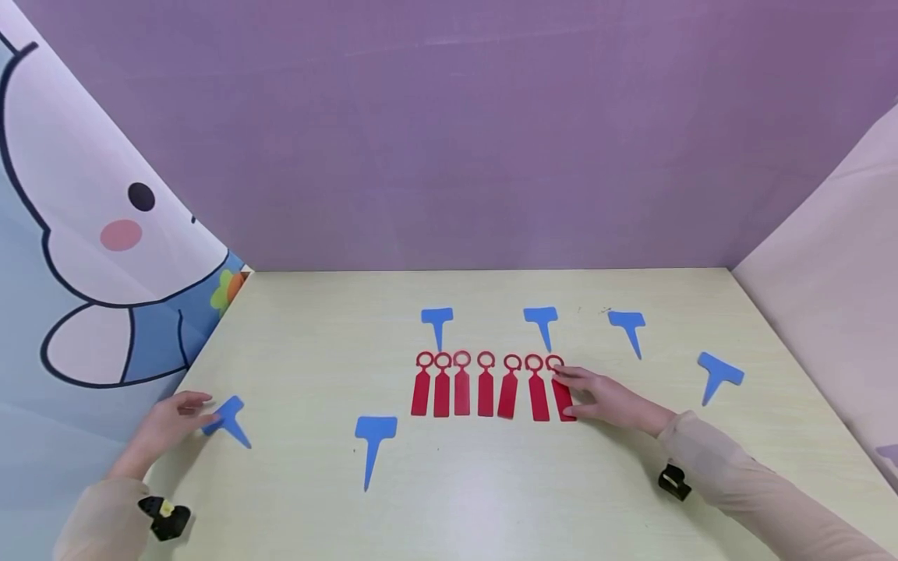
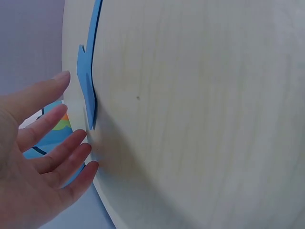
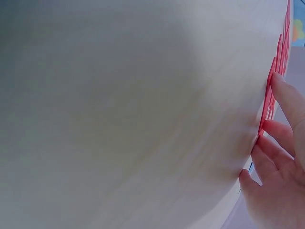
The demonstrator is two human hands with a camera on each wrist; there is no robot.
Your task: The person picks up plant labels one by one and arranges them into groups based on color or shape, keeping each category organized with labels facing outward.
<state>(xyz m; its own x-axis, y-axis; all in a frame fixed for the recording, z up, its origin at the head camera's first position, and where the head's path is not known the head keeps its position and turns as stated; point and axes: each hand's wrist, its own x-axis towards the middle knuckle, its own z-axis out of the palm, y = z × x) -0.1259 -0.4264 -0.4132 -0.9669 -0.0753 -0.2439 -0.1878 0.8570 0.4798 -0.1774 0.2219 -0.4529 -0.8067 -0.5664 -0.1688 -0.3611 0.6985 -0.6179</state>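
Observation:
Seven-like red tags with ring ends lie upright in a row; several show, such as the middle red tag (image 1: 486, 393). My right hand (image 1: 606, 397) rests at the rightmost red tag (image 1: 561, 397), thumb at its lower end and a fingertip by its ring. In the right wrist view the right hand (image 3: 281, 157) has its other fingertips down at the table. My left hand (image 1: 164, 428) hovers beside a blue T-shaped plant label (image 1: 228, 421) at the left table edge. The left wrist view shows that hand (image 2: 43, 148) with spread, relaxed fingers near the blue label (image 2: 86, 71).
Another blue T-shaped label (image 1: 376, 428) lies front left of the red row. Behind and right of the row are several more, including one blue label (image 1: 540, 315) and one (image 1: 719, 372) near the right side. A purple wall (image 1: 491, 140) bounds the table's back.

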